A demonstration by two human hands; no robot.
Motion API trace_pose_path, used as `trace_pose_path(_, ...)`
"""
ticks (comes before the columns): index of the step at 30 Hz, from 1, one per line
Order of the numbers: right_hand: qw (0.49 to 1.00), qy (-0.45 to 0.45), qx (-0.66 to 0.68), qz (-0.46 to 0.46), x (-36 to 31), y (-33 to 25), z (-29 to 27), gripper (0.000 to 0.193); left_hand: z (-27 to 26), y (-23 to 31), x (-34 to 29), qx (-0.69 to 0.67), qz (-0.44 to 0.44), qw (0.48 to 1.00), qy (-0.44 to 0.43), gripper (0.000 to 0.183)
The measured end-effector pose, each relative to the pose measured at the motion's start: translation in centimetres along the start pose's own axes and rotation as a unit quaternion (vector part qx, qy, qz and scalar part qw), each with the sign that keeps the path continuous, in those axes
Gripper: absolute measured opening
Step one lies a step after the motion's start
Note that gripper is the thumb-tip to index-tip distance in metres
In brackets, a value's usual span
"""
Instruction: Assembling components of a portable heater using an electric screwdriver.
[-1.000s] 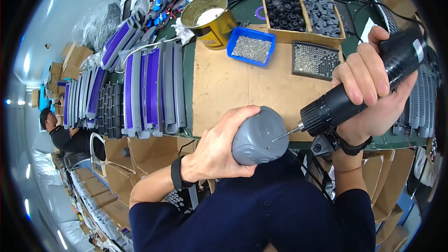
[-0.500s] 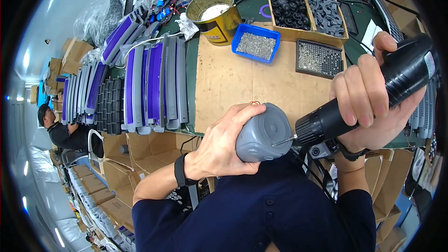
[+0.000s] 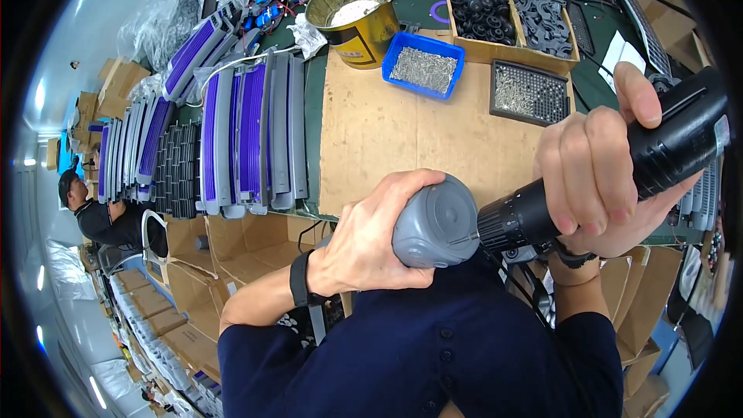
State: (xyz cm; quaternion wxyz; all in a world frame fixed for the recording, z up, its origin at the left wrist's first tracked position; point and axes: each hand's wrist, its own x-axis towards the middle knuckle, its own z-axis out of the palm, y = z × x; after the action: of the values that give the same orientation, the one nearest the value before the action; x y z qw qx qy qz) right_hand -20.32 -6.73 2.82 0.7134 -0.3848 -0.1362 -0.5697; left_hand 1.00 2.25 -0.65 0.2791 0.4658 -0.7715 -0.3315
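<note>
My left hand (image 3: 371, 232) wraps round a rounded grey plastic housing (image 3: 437, 223) and holds it above the near edge of the workbench. In my right hand (image 3: 592, 174) is a black electric screwdriver (image 3: 673, 135), tilted so its chuck points down and left. The thin metal bit (image 3: 464, 239) meets the right face of the housing, near its lower rim. Whether a screw sits at the bit's tip cannot be made out. Beyond my hands, a blue tray (image 3: 423, 66) of small screws and a black perforated screw tray (image 3: 529, 93) lie on a cardboard sheet (image 3: 371, 139).
A yellow metal can (image 3: 356, 23) stands behind the blue tray. A divided box (image 3: 534, 54) holds black and grey parts. Grey and purple panels (image 3: 251, 135) are stacked at the left. Open cardboard boxes (image 3: 248, 251) stand below the bench edge. A person (image 3: 116, 220) works far left.
The screwdriver has shifted slightly left and its chuck is closer to the housing, with less of the bit showing. My left hand has turned the housing a little.
</note>
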Motion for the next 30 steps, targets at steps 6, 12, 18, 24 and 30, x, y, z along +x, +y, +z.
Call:
trace_pose_path(6,1.0,0.01,-0.003,-0.012,0.3,0.6,-0.1,0.04,-0.4,-0.1,0.0,-0.022,-0.035,0.999,-0.008,0.086)
trace_pose_path(12,0.981,0.079,-0.169,-0.056,-1.2,-9.3,-4.7,0.065,-6.4,0.2,-1.8,-0.024,-0.018,0.988,0.151,0.096)
trace_pose_path(18,0.642,0.309,-0.689,0.135,-7.9,-16.9,-15.1,0.032,-12.1,2.2,-4.9,-0.325,0.031,0.831,0.451,0.106)
trace_pose_path(24,0.362,0.141,-0.885,0.256,-14.8,-17.3,-17.2,0.053,-8.7,-3.7,-3.6,-0.517,0.019,0.726,0.453,0.062)
trace_pose_path(30,0.301,0.125,-0.917,0.228,-13.0,-13.7,-12.0,0.061,0.7,-8.2,-2.1,-0.665,-0.06,0.627,0.401,0.091)
